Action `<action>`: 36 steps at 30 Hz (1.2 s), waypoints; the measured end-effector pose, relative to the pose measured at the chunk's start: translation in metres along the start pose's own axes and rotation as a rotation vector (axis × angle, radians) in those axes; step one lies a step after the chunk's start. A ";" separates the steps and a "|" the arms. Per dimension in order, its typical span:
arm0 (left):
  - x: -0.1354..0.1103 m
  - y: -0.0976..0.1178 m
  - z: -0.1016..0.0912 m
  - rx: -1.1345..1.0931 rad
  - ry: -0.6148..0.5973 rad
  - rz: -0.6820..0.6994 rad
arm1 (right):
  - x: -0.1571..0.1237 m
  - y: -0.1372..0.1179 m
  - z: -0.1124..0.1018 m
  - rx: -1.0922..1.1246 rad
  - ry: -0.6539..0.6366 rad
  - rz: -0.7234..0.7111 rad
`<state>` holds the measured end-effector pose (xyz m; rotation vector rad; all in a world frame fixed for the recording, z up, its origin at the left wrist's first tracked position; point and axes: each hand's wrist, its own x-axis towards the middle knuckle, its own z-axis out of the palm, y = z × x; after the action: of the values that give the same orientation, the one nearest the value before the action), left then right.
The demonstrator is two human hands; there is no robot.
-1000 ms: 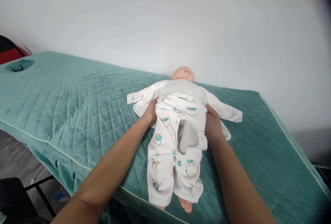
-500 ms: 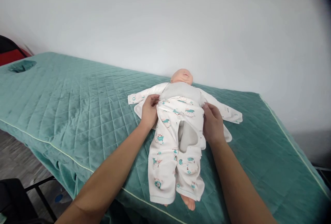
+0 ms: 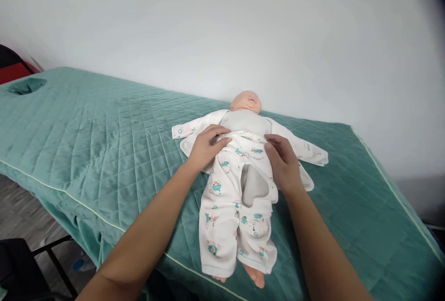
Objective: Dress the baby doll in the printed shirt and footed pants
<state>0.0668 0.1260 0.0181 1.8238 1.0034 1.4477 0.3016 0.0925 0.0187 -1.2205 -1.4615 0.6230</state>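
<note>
A baby doll (image 3: 246,100) lies on its back on a green quilted table (image 3: 104,134), head toward the wall. It wears a grey body and white printed trousers (image 3: 225,217); an open white printed jacket (image 3: 309,152) is spread under it. My left hand (image 3: 207,147) pinches the trousers' waistband at the doll's left side of the view. My right hand (image 3: 283,164) grips the waistband at the other side. Both hands have their fingers curled on the fabric. The doll's bare feet (image 3: 255,277) stick out near the table's front edge.
A white wall (image 3: 222,32) runs right behind the table. A face hole (image 3: 27,86) sits in the table's far left end. A red and black thing (image 3: 12,67) shows at the left edge. Dark frame legs and floor (image 3: 21,217) lie below left.
Both hands slid up from the doll's hips to its waist and came closer together, drawing the trousers' waistband higher on the grey body.
</note>
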 end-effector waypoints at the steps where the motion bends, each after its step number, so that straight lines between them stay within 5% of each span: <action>1: 0.003 -0.001 -0.001 0.001 -0.033 0.001 | 0.001 0.003 0.000 0.007 -0.021 0.013; 8: 0.011 0.003 0.002 0.160 -0.156 0.094 | 0.010 -0.001 -0.008 -0.033 -0.168 0.001; 15: 0.010 0.006 0.011 0.380 -0.093 0.223 | 0.019 -0.015 -0.010 -0.103 -0.278 0.083; 24: 0.040 0.010 0.009 0.386 -0.197 0.071 | 0.057 -0.042 -0.023 -0.127 -0.626 0.187; 29: 0.059 0.006 0.011 0.343 -0.236 -0.043 | 0.066 -0.033 -0.028 -0.124 -0.621 0.290; 36: 0.075 -0.023 0.015 -0.085 -0.262 -0.229 | 0.072 0.010 -0.032 0.193 -0.510 0.408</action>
<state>0.0861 0.2017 0.0345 1.7204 0.9659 1.0686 0.3429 0.1546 0.0471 -1.2688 -1.5194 1.4020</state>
